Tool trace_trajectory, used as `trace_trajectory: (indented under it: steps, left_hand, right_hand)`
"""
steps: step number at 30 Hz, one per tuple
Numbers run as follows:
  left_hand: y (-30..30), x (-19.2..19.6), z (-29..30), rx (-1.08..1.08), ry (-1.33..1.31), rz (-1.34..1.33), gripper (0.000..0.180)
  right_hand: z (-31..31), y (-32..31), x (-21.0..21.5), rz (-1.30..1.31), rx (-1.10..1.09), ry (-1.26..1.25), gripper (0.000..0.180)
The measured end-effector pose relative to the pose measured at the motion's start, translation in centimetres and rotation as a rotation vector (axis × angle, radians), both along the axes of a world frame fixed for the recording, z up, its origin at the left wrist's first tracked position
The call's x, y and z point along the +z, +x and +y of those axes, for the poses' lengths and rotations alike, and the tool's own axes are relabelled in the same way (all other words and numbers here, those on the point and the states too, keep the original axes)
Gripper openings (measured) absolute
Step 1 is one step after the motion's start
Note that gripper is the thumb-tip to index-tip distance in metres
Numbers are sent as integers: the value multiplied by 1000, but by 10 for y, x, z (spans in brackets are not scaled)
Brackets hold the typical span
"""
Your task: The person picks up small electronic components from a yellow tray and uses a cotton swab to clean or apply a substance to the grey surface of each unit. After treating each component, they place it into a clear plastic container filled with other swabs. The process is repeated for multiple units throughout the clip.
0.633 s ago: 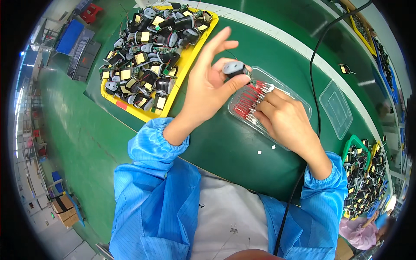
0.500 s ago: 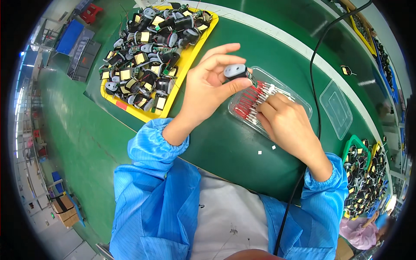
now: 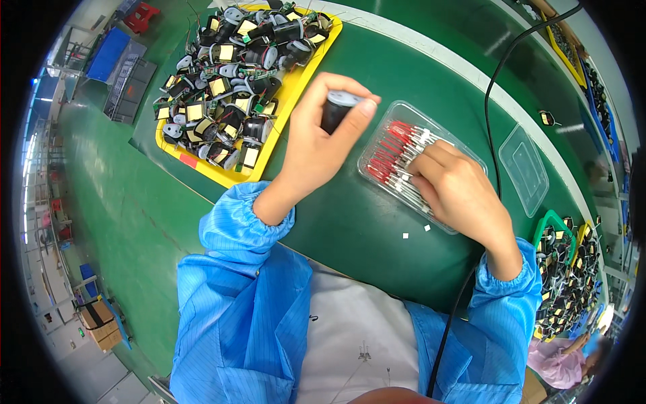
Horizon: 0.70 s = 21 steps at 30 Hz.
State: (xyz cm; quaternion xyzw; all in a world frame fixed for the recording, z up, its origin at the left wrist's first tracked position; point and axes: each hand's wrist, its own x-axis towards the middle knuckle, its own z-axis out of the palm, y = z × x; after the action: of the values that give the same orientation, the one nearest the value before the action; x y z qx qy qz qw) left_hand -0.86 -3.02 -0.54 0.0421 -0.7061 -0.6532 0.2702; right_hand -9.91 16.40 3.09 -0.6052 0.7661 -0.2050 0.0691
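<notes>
Between the thumb and curled fingers of my left hand (image 3: pixel 323 138) stands a black cylindrical part (image 3: pixel 332 116) with a grey oval cap on top. It is held above the green table, right of the yellow tray. My right hand (image 3: pixel 457 188) reaches into a clear plastic box (image 3: pixel 365 168) of red and white wire leads (image 3: pixel 397 151) with small white connectors. Its fingers are bent and closed among the white ends; whatever they grip is hidden.
A yellow tray (image 3: pixel 286 114) heaped with similar black parts is at the far left. A clear lid (image 3: pixel 523 170) lies right of the box, past a black cable (image 3: pixel 493 128). Two small white squares (image 3: pixel 406 236) lie nearer me. At right a green-rimmed tray (image 3: pixel 540 227) holds more parts.
The black part has moved left, away from the box, and is turned more upright in my left hand. My right hand has shifted slightly right and nearer me, still in the box.
</notes>
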Motion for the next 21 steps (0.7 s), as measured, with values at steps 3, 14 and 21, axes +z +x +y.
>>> trace_trajectory:
  steps: [3,14,21]
  left_hand:
    - [-1,2,-4,-127,278,19,13]
    - [-2,4,-13,-281,480,54,51]
    - [4,4,-10,-304,525,-28,45]
  right_hand:
    - [3,-7,13,-99,3,-18,7]
    - [16,-35,28,-586,-114,-153,9]
    - [18,-38,18,-1005,33,-556,22]
